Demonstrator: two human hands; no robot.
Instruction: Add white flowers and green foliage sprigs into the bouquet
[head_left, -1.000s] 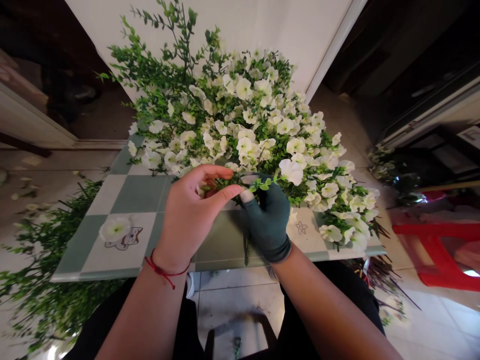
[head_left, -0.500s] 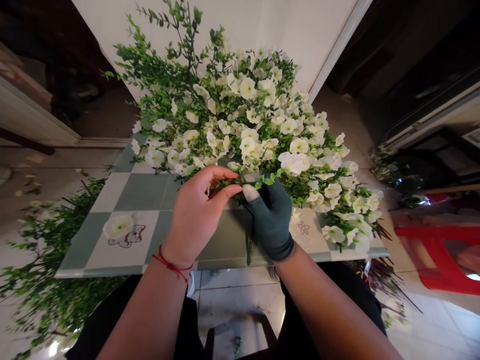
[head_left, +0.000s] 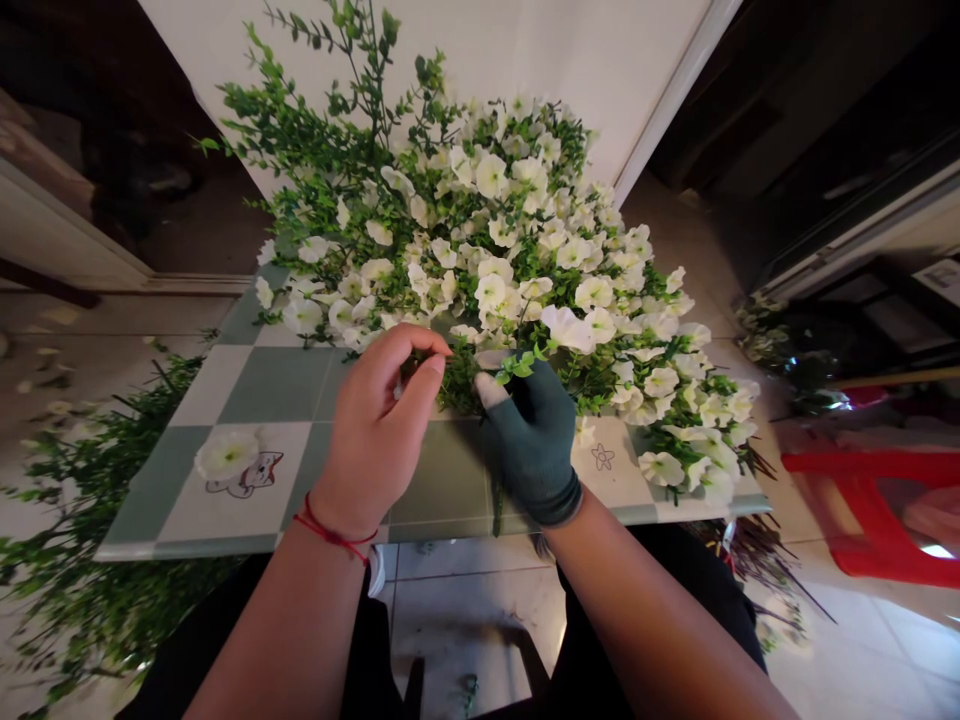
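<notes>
My right hand [head_left: 532, 440], in a dark green glove with pale fingertips, is closed around an artificial flower stem. Small green leaves [head_left: 521, 366] stick out above its thumb, and the stem's lower end [head_left: 497, 505] hangs below the fist. A white bloom [head_left: 568, 329] is just beyond the fingers; whether it belongs to this stem I cannot tell. My left hand [head_left: 386, 415], bare with a red string bracelet, is curled with thumb and forefinger pinched together, a little left of the stem. Something pale shows behind its fingers, too hidden to name. Both hands are over the checked tabletop [head_left: 281, 385].
A big heap of white artificial flowers [head_left: 491, 230] and greenery fills the table's far side. One loose white bloom [head_left: 227, 455] lies at the left. More green sprays [head_left: 97, 520] stand on the left floor. A red stool [head_left: 862, 515] is at the right.
My left hand has drawn back to the left, away from the stem and my right hand. The right hand keeps hold of the stem. The whole view has shifted slightly.
</notes>
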